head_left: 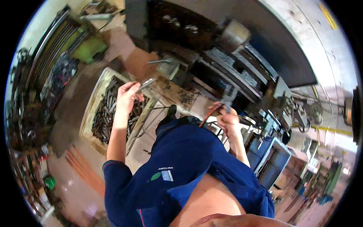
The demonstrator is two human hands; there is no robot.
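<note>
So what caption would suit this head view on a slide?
Left hand holds a small metal piece over the bin of metal parts; right hand grips a tool.

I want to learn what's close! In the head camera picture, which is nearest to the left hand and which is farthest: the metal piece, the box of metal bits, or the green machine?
1. Metal piece, held in the left hand.
2. Box of metal bits, just below-left.
3. Green machine, far upper left.

Stained, grimy workbench top point(172, 92) with dark debris, beside a floor crate point(99, 90) full of metal scrap pieces point(109, 109).

Crate of metal scrap point(109, 109) — green machine point(89, 47)
</note>
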